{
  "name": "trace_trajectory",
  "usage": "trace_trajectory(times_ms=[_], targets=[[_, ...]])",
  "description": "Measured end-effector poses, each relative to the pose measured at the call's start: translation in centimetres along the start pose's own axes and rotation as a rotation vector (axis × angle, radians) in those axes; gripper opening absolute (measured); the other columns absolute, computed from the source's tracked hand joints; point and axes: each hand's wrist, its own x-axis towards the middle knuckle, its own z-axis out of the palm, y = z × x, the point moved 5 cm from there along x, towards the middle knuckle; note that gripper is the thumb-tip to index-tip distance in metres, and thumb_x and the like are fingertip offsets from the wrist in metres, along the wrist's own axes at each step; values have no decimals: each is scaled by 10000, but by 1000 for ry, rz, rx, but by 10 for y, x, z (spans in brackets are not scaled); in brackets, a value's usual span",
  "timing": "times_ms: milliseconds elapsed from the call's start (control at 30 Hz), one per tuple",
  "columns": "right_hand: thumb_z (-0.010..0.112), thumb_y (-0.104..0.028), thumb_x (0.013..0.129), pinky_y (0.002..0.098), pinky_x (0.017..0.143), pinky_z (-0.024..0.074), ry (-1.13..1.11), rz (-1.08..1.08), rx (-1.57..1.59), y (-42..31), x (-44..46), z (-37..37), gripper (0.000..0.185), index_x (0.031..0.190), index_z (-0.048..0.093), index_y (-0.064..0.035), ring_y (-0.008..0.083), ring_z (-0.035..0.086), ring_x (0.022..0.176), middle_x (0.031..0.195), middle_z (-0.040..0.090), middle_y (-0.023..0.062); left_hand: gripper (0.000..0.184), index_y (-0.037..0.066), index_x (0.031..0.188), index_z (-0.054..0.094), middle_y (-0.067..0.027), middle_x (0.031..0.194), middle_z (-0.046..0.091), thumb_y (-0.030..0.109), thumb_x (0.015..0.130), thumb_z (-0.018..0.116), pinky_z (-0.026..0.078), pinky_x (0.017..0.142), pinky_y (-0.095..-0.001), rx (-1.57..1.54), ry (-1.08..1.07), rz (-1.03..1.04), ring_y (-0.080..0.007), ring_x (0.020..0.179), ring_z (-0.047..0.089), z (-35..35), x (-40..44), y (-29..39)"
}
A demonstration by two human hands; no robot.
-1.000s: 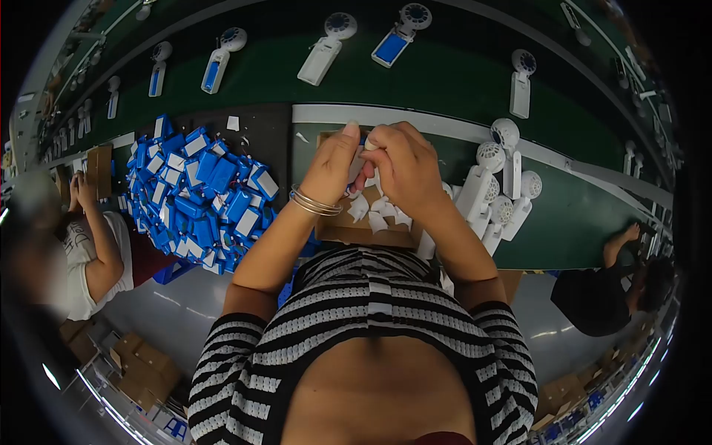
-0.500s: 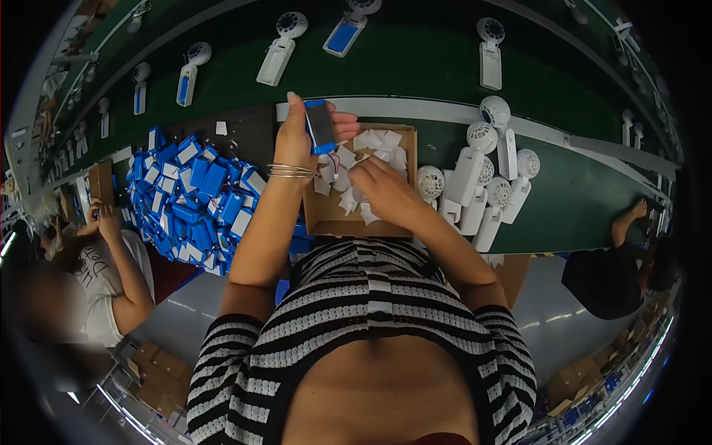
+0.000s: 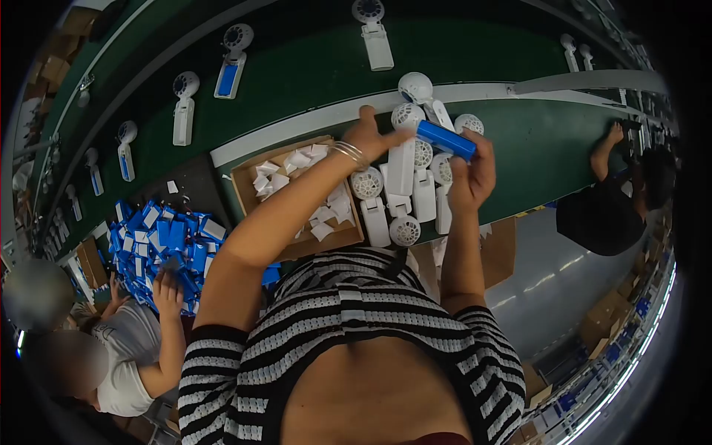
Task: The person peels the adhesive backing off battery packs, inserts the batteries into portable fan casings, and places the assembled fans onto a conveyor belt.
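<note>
My right hand (image 3: 475,174) is closed around one end of a blue battery pack (image 3: 445,139), held up over a group of white handheld fans (image 3: 401,167). My left hand (image 3: 371,139), with bangles at the wrist, has its thumb and fingers spread apart. One digit reaches to the other end of the pack, beside a fan's round grille; whether it touches is unclear. Below my left forearm is a cardboard box (image 3: 348,236) with many small white paper pieces (image 3: 300,158). Several fans lie bunched together, partly hidden by my hands.
A heap of blue battery packs (image 3: 174,237) lies at the left, where a co-worker's hand (image 3: 167,293) rests. More fans stand along the green conveyor (image 3: 297,67), some with blue packs inside. Another person (image 3: 604,215) sits at the right.
My view has turned right. The battery pack went from my left hand to my right, and both hands moved from the box to the fans. The left co-worker has reached into the heap.
</note>
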Motion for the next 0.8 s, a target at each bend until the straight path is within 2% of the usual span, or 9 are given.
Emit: trace_trajectory(times_ms=[67,100,200,233,333,533,667,700,800], targets=[[566,-35,783,277,814,384,8,32,-23,6,-2,-18,268,1035,493,15,189,499,914,1028,503,134,1112,-47,1259,216,-265,1030,528,584,499,727,421,855,-363,384,5,154,-352,992,535,29,10,11],[573,-34,784,285,823,385,47,-27,74,8,-4,-23,263,1024,479,14,192,501,923,1042,503,144,1077,-46,1240,257,-270,1032,524,519,477,764,430,849,-348,117,-87,158,-347,977,542,35,14,13],[587,-5,778,311,853,382,77,-105,220,7,-11,-29,278,1012,439,5,206,508,956,1053,513,177,972,-50,1189,333,-252,1035,530,457,487,774,457,810,-340,-24,-78,73,-334,941,557,23,25,3],[592,12,771,298,822,401,81,-19,284,11,-13,-28,286,1020,452,-1,190,510,930,1044,518,181,667,-39,1129,400,-232,1025,539,287,623,687,489,758,-348,-223,-27,113,-305,880,579,16,20,-4],[596,46,754,280,774,425,-50,103,365,7,-10,1,255,986,502,0,173,518,901,1031,531,182,467,8,1137,413,-200,946,567,30,671,390,519,711,-388,-1197,-229,-10,-272,810,596,-15,-20,-14],[654,-10,630,306,599,441,-580,-378,-80,-58,13,133,247,869,597,-36,253,535,698,906,569,106,389,59,1147,398,-186,926,575,150,769,420,498,725,-364,-1574,-10,312,-271,836,585,-76,-74,-28],[642,-75,634,336,707,422,-625,-447,-255,-79,-10,168,228,853,615,-130,213,518,830,931,541,50,365,-18,1020,498,-185,906,587,210,761,378,495,699,-353,-1508,167,348,-266,773,589,-106,-99,-53],[642,-75,634,336,707,422,-644,-458,-243,-85,-15,175,228,853,615,-130,213,518,830,931,541,50,391,-48,986,521,-179,905,591,225,752,367,498,683,-352,-1481,341,321,-265,758,591,-110,-102,-62],[652,-99,647,355,735,409,-526,-417,-236,-91,-20,188,239,881,615,-132,261,499,879,1001,504,80,402,-34,1031,510,-163,932,586,232,762,373,496,692,-336,-1636,228,348,-238,764,591,-109,-109,-66]])
